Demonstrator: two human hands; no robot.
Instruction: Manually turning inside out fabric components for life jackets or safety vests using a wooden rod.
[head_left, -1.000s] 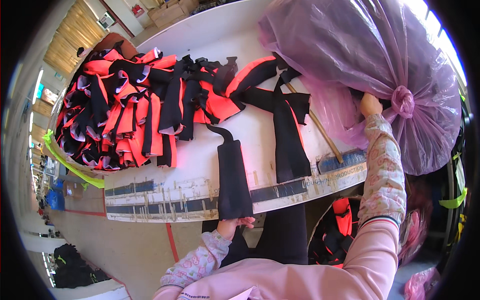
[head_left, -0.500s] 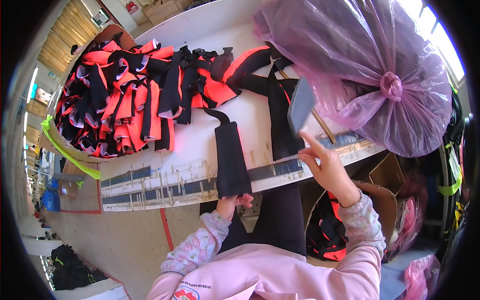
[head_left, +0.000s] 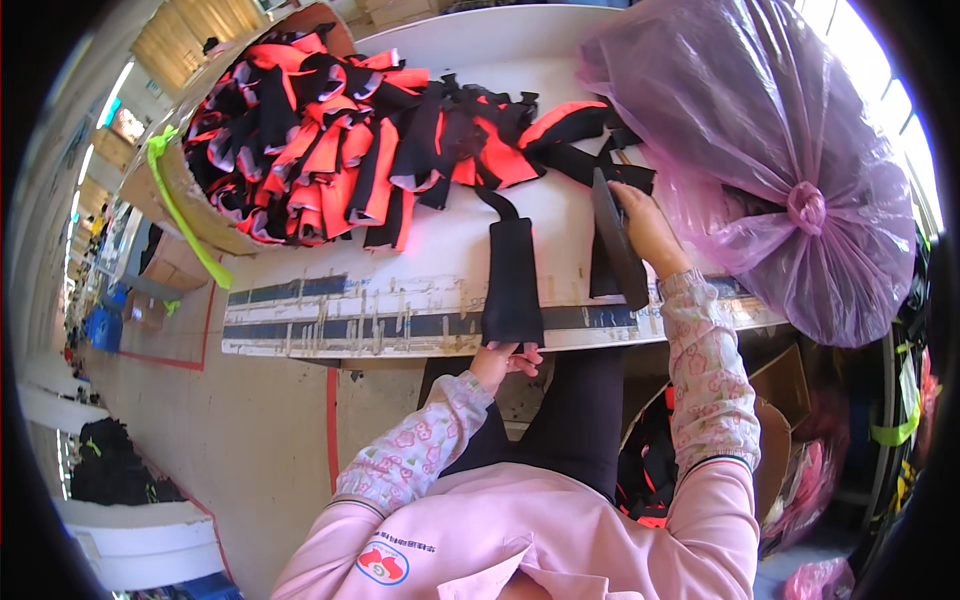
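A black fabric sleeve (head_left: pixel 513 285) with a thin strap at its far end lies over the table's front edge. My left hand (head_left: pixel 505 366) is closed on its near end, partly beneath the fabric. Farther right, my right hand (head_left: pixel 648 222) grips the edge of a dark, flat, stiff-looking piece (head_left: pixel 622 245), tilted on its side above the table. Part of another black fabric piece (head_left: pixel 602 278) shows behind it. Beyond both hands lie more black and orange fabric pieces (head_left: pixel 565 125).
An open carton (head_left: pixel 195 215) at the left overflows with black and orange fabric pieces (head_left: pixel 340 150). A knotted purple plastic bag (head_left: pixel 760 130) covers the right of the white table (head_left: pixel 420 275). Below it, at right, stands a cardboard box (head_left: pixel 780 390) near dark and orange pieces.
My right hand has moved away from me and closed round the flat piece, which has turned edge-on. My left hand stays at the sleeve's near end. The whole view has shifted.
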